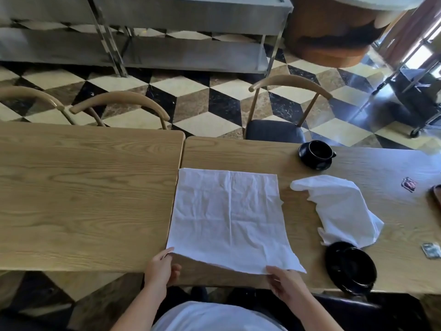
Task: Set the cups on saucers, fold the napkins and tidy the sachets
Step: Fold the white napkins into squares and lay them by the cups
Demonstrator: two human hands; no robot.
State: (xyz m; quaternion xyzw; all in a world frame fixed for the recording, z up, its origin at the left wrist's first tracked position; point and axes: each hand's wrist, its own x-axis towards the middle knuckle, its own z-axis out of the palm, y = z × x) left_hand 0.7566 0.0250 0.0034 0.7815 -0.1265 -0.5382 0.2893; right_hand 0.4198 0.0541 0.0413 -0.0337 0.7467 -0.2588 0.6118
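Both near corners of the spread white napkin are pinched, one by the left hand, one by the right hand, so it can be folded away. A crumpled napkin lies beside it, between two black cups on saucers. What appear to be sachets lie scattered far right.
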